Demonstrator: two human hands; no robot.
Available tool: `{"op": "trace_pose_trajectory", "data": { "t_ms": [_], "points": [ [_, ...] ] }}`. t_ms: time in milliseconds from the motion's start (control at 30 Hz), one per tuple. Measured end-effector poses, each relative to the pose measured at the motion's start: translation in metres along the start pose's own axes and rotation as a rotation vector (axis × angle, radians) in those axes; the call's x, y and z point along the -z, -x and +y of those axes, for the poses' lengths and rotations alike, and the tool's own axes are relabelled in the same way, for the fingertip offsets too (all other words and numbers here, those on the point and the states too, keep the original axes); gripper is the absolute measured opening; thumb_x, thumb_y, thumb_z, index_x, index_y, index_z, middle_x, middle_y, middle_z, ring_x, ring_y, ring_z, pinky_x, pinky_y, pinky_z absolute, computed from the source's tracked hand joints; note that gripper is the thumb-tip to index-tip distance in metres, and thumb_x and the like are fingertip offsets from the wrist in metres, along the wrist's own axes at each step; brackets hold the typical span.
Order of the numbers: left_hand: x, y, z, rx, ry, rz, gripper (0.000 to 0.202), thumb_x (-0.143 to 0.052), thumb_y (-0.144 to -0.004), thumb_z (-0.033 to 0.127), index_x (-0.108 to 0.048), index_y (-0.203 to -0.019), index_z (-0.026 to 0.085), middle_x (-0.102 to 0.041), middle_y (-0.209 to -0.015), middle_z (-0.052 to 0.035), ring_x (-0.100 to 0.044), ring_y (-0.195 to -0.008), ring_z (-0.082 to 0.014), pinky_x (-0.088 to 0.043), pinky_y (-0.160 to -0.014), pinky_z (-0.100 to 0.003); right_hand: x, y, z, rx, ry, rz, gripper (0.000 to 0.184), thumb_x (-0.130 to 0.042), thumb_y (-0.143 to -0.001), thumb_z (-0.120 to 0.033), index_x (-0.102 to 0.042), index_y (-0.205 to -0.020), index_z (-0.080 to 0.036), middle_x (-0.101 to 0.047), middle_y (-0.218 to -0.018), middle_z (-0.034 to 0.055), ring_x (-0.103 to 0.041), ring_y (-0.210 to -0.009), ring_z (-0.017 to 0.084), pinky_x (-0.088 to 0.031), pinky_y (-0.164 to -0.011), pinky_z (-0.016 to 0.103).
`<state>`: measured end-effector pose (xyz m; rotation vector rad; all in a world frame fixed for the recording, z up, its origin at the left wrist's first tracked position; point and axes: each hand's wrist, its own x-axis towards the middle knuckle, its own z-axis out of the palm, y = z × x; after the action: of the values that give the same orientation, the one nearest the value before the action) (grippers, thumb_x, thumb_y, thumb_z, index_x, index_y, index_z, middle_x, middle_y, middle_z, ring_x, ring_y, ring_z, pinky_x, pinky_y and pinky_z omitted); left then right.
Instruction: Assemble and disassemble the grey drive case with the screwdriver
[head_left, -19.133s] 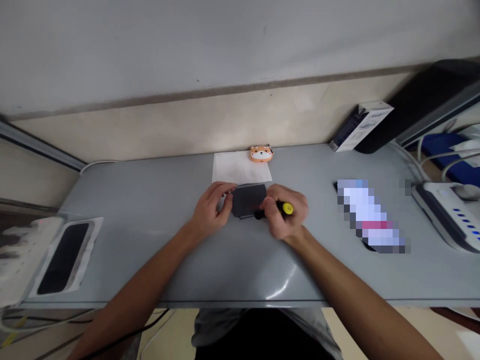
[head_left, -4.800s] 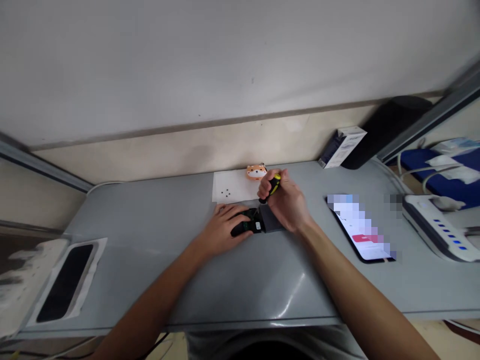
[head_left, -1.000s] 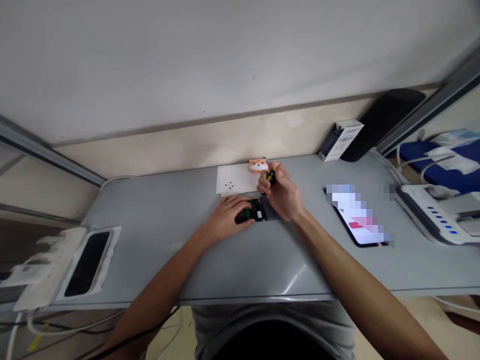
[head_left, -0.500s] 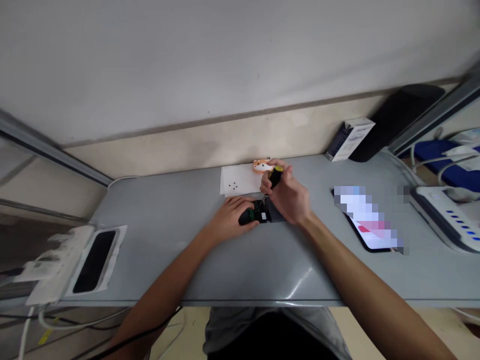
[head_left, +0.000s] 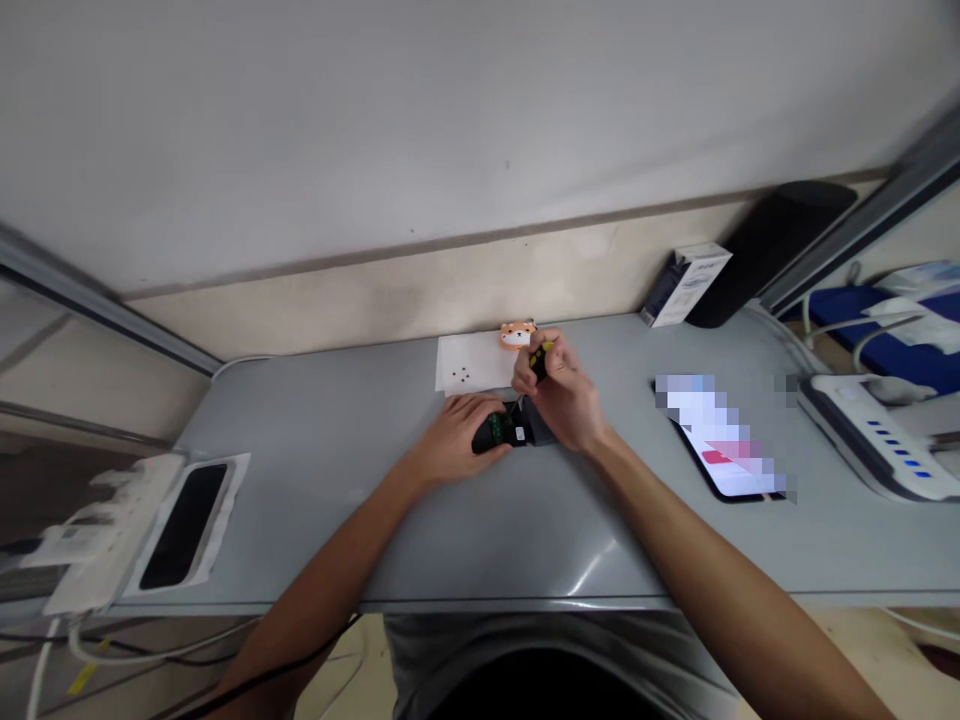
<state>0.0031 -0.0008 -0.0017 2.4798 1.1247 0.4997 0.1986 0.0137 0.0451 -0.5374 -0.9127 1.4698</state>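
Note:
My left hand (head_left: 456,440) lies around a small black device (head_left: 487,433) on the table, thumb and fingers gripping its sides. A green circuit board (head_left: 513,418) and a white label show on the device; its exact kind cannot be made out. Over its right end, my right hand (head_left: 566,395) is wrapped round a screwdriver (head_left: 541,360) with a black and yellow handle. The thin shaft points down at the circuit board, its tip hard to see. A dark flat piece (head_left: 538,428) lies partly under my right hand. Several tiny screws (head_left: 460,375) rest on white paper (head_left: 474,358) behind.
An orange and white animal-faced case (head_left: 517,336) sits on the paper's far edge. To the right are a lit phone (head_left: 724,440), a small carton (head_left: 686,285), a black cylinder (head_left: 784,250) and a power strip (head_left: 877,440). Another phone (head_left: 185,525) and power strip (head_left: 116,525) lie left.
The screwdriver handle has tilted and turned slightly in my right hand, with the fingers curled further round it. My left hand stays on the device. The whole view has shifted a little.

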Motion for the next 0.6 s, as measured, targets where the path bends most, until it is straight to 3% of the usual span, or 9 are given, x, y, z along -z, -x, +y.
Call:
{"op": "trace_pose_trajectory", "data": {
  "t_ms": [200, 400, 500, 600],
  "points": [
    [-0.003, 0.001, -0.003, -0.059, 0.003, 0.138, 0.015, -0.061, -0.103, 0.033, -0.069, -0.112, 0.024, -0.072, -0.133, -0.0100, -0.065, -0.125, -0.0267, -0.050, -0.110, -0.048, 0.000, 0.000, -0.007, 0.004, -0.071, -0.004, 0.039, -0.072, -0.089, -0.063, -0.055, -0.087, -0.028, -0.039, -0.068, -0.0034, -0.036, -0.060, 0.015, -0.038, -0.059, 0.031],
    [0.010, -0.004, -0.004, 0.000, 0.001, 0.251, 0.018, -0.059, -0.105, 0.033, -0.072, -0.098, 0.024, -0.076, -0.106, -0.0059, -0.069, -0.105, -0.0230, -0.054, -0.101, -0.044, 0.006, -0.004, -0.023, 0.049, -0.108, 0.086, 0.038, -0.064, -0.093, -0.063, -0.050, -0.084, -0.029, -0.035, -0.068, -0.0028, -0.035, -0.059, 0.018, -0.041, -0.060, 0.034],
    [0.019, -0.017, -0.008, 0.031, -0.073, 0.294, 0.020, -0.059, -0.105, 0.033, -0.075, -0.096, 0.024, -0.076, -0.104, -0.0059, -0.069, -0.103, -0.0230, -0.055, -0.096, -0.042, 0.015, -0.009, -0.027, 0.105, -0.111, 0.125, 0.038, -0.063, -0.094, -0.062, -0.048, -0.084, -0.029, -0.033, -0.067, -0.0031, -0.036, -0.058, 0.018, -0.044, -0.060, 0.034],
    [0.022, -0.041, -0.013, 0.047, -0.169, 0.257, 0.018, -0.061, -0.103, 0.031, -0.077, -0.097, 0.025, -0.076, -0.106, -0.0057, -0.068, -0.106, -0.0243, -0.055, -0.096, -0.043, 0.020, -0.013, -0.022, 0.112, -0.107, 0.127, 0.036, -0.063, -0.095, -0.059, -0.048, -0.084, -0.029, -0.035, -0.068, -0.0029, -0.039, -0.059, 0.018, -0.046, -0.061, 0.034]
  ]
}}
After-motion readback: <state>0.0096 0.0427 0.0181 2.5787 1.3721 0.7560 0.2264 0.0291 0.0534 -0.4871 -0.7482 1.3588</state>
